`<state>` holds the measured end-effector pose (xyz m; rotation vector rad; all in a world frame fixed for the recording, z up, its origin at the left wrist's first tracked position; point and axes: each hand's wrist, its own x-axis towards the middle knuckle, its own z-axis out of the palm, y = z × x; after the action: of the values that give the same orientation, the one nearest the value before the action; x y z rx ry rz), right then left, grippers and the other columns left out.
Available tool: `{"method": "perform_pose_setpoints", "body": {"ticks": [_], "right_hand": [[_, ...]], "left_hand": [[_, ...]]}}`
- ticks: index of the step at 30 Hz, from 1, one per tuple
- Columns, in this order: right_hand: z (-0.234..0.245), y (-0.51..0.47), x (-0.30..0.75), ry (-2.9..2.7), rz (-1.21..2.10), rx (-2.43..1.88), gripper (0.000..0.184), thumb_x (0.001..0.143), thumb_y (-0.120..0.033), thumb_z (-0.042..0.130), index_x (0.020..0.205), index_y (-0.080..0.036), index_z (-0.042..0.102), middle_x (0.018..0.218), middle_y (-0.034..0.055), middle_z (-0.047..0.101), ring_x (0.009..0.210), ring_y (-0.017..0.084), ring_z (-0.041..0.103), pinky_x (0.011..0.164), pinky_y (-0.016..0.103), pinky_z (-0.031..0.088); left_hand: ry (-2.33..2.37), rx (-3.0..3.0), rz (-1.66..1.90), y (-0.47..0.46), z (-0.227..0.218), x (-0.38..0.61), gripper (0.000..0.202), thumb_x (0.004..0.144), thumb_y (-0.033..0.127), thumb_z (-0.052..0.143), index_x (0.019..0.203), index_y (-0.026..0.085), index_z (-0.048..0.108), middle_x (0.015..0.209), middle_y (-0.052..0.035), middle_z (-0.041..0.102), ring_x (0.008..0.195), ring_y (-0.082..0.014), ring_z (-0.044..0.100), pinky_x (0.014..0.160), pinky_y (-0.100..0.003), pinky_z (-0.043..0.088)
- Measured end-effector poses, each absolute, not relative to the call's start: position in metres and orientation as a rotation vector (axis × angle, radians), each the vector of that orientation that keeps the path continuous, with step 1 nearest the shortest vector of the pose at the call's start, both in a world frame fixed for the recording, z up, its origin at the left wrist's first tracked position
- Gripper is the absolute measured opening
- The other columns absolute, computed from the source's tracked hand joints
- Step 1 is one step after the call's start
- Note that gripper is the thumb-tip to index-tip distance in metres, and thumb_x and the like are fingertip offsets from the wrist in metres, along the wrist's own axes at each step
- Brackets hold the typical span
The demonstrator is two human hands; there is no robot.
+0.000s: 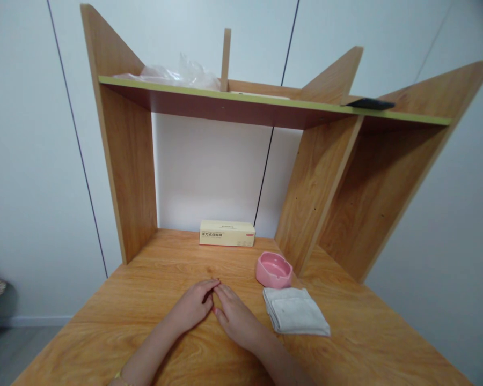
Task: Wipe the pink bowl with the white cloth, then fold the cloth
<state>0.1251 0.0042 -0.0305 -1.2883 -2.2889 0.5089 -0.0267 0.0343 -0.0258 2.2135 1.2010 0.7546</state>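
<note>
My left hand [193,304] rests on the wooden desk top [209,354], its fingers loosely bent and holding nothing that I can see. Against it lies my right hand [234,315], fingers stretched out and thumb apart, also without anything in it. The fingertips of both hands meet near the middle of the desk. To the right of my right hand sits a folded light grey cloth [295,312]. Just behind the cloth stands a pink ashtray [272,272] with notches in its rim. A cream cling film box [226,234] lies farther back, apart from both hands.
A wooden shelf unit [134,171] rises from the back of the desk, with upright dividers at the right. Its upper board [261,110] carries a clear plastic bag [181,75] and a dark flat object [370,103]. White wall panels stand behind.
</note>
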Motion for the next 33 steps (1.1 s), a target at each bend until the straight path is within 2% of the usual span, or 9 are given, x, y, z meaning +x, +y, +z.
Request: {"method": "perform_pose_setpoints", "body": {"ticks": [11, 16, 18, 21, 22, 24, 29, 31, 33], "right_hand": [[-0.033, 0.005, 0.125, -2.269, 0.517, -1.270, 0.054, 0.078, -0.017, 0.040, 0.131, -0.010, 0.035, 0.135, 0.0107, 0.038, 0.125, 0.019, 0.031, 0.106, 0.035, 0.025], [-0.030, 0.003, 0.123, -2.244, 0.525, -1.239, 0.052, 0.077, -0.016, 0.042, 0.129, -0.010, 0.038, 0.131, 0.0108, 0.043, 0.123, 0.018, 0.035, 0.105, 0.033, 0.026], [-0.022, 0.005, 0.125, -2.238, 0.530, -1.224, 0.046, 0.077, -0.014, 0.042, 0.123, -0.011, 0.046, 0.124, 0.0107, 0.050, 0.117, 0.018, 0.042, 0.101, 0.031, 0.032], [0.000, 0.010, 0.137, -2.176, 0.437, -1.336, 0.032, 0.080, -0.013, 0.037, 0.103, -0.014, 0.060, 0.103, 0.0094, 0.063, 0.100, 0.018, 0.055, 0.090, 0.030, 0.040], [0.008, 0.013, 0.145, -2.130, 0.367, -1.411, 0.031, 0.081, -0.013, 0.035, 0.098, -0.014, 0.062, 0.099, 0.0092, 0.064, 0.096, 0.018, 0.057, 0.088, 0.030, 0.041], [0.026, 0.021, 0.167, -2.011, 0.200, -1.572, 0.030, 0.082, -0.014, 0.035, 0.099, -0.014, 0.060, 0.101, 0.0095, 0.064, 0.098, 0.018, 0.057, 0.087, 0.029, 0.040], [0.051, 0.041, 0.240, -1.716, -0.032, -2.120, 0.034, 0.084, -0.020, 0.035, 0.111, -0.011, 0.053, 0.104, 0.0176, 0.061, 0.099, 0.024, 0.057, 0.082, 0.035, 0.041], [0.049, 0.048, 0.262, -1.618, 0.066, -2.269, 0.038, 0.083, -0.028, 0.041, 0.114, -0.010, 0.050, 0.100, 0.0206, 0.062, 0.095, 0.028, 0.058, 0.077, 0.038, 0.042], [0.043, 0.055, 0.276, -1.619, 0.173, -2.274, 0.036, 0.079, -0.030, 0.048, 0.107, -0.008, 0.055, 0.095, 0.0200, 0.064, 0.090, 0.027, 0.060, 0.071, 0.034, 0.044]], "left_hand": [[1.202, 2.188, 0.748, 0.035, -0.028, -0.027, 0.054, 0.068, 0.004, 0.039, 0.120, 0.017, 0.052, 0.122, -0.0052, 0.054, 0.114, -0.0150, 0.048, 0.101, -0.028, 0.033], [1.186, 2.216, 0.753, 0.035, -0.027, -0.027, 0.052, 0.070, 0.006, 0.039, 0.119, 0.015, 0.053, 0.122, -0.0059, 0.055, 0.114, -0.0157, 0.048, 0.100, -0.028, 0.033], [1.142, 2.239, 0.772, 0.033, -0.026, -0.027, 0.050, 0.071, 0.006, 0.038, 0.118, 0.015, 0.053, 0.120, -0.0063, 0.056, 0.112, -0.0155, 0.049, 0.099, -0.028, 0.034], [1.047, 2.300, 0.774, 0.030, -0.025, -0.025, 0.047, 0.073, 0.007, 0.038, 0.117, 0.017, 0.053, 0.118, -0.0054, 0.057, 0.108, -0.0149, 0.050, 0.097, -0.027, 0.035], [1.034, 2.322, 0.770, 0.029, -0.024, -0.024, 0.047, 0.074, 0.008, 0.038, 0.117, 0.017, 0.052, 0.117, -0.0052, 0.057, 0.108, -0.0150, 0.050, 0.096, -0.027, 0.036], [1.049, 2.361, 0.763, 0.027, -0.021, -0.023, 0.044, 0.075, 0.009, 0.038, 0.115, 0.018, 0.054, 0.115, -0.0055, 0.058, 0.106, -0.0158, 0.051, 0.095, -0.028, 0.036], [1.057, 2.411, 0.708, 0.019, -0.010, -0.020, 0.032, 0.074, 0.009, 0.037, 0.092, 0.019, 0.061, 0.089, -0.0033, 0.064, 0.086, -0.0151, 0.056, 0.080, -0.025, 0.041], [1.025, 2.414, 0.675, 0.015, -0.005, -0.018, 0.028, 0.069, 0.006, 0.038, 0.082, 0.019, 0.060, 0.082, -0.0011, 0.063, 0.078, -0.0131, 0.056, 0.073, -0.021, 0.041], [1.015, 2.426, 0.616, 0.011, -0.003, -0.016, 0.024, 0.065, 0.006, 0.039, 0.073, 0.019, 0.057, 0.074, 0.0008, 0.061, 0.069, -0.0115, 0.054, 0.065, -0.019, 0.040]]}}
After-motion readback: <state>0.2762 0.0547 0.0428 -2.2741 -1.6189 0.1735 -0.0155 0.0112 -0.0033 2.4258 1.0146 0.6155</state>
